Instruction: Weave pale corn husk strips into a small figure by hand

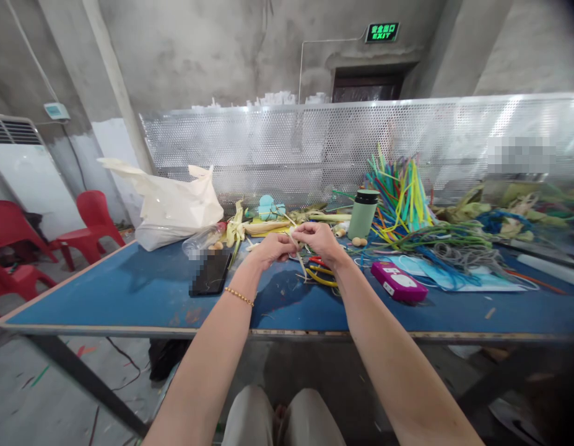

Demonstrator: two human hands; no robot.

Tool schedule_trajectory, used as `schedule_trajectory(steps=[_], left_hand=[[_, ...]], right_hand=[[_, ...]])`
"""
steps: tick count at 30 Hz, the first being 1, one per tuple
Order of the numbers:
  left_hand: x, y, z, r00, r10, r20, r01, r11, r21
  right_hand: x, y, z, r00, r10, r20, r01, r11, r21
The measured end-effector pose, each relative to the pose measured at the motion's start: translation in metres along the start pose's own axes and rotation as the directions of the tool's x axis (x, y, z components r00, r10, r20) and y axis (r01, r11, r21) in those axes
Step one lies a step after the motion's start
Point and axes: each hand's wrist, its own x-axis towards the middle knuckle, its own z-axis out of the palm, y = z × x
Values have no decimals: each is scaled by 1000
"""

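Observation:
My left hand and my right hand meet over the middle of the blue table. Fingertips of both are pinched on a thin pale strip, which looks like a piece of corn husk; its loose end hangs down between them. How the strip runs inside the fingers is too small to make out. Behind the hands lie yellowish corn husks. Beneath and beside my right hand are yellow cords and a bit of red cord.
Left stand a white plastic bag, a clear bottle and a dark tablet-like slab. To the right are a green flask, small tan balls, a magenta box, blue face masks and bundled colourful strips.

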Motion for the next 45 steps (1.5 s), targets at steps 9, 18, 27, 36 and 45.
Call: schedule_trajectory(steps=[9,18,27,36,45], left_hand=[[-3,2,1,1000,-2,31,0,999,54],[7,2,-5,966,-80,-246,10,962,-273],[11,-1,-4,914,-48,-404,-64,963,-260],[4,9,-2,970,-146,-194,37,879,-476],[5,6,-3,985,-75,-155,-7,882,-471]], right_hand=[[-2,-3,0,1000,5,-16,-6,999,-52],[5,0,-3,947,-185,-262,89,936,-341],[-7,-9,9,1000,1,15,4,956,-294],[-2,-2,6,999,-31,23,35,971,-237],[-2,-3,6,996,-87,18,89,960,-265]])
